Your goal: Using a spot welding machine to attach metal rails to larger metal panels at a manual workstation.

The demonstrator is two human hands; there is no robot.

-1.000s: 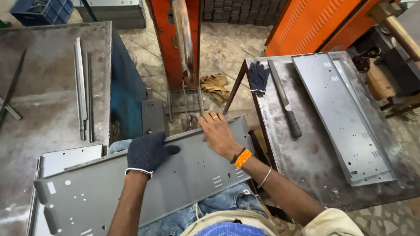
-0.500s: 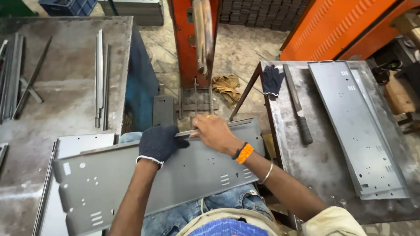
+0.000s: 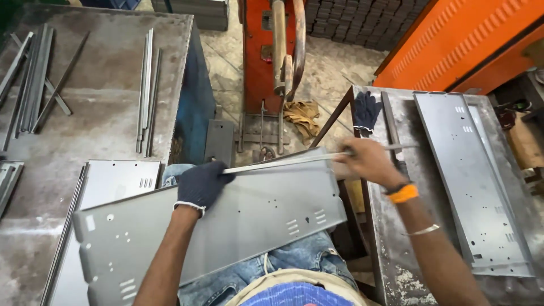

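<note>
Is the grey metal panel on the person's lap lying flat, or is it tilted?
Tilted. The grey metal panel slopes: its right end sits higher in the head view, its left end lower, over the knees. The left hand grips its top edge.

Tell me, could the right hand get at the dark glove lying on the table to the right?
Probably yes: the glove lies just beyond the right hand with nothing between, though that hand is holding a thin metal strip.

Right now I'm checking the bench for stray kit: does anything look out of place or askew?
One thing stands out: a single dark glove lies unused on the right table, while the right hand works bare; only the left hand is gloved. The grey metal panel across the lap sits tilted. Nothing looks spilled or damaged.
</note>
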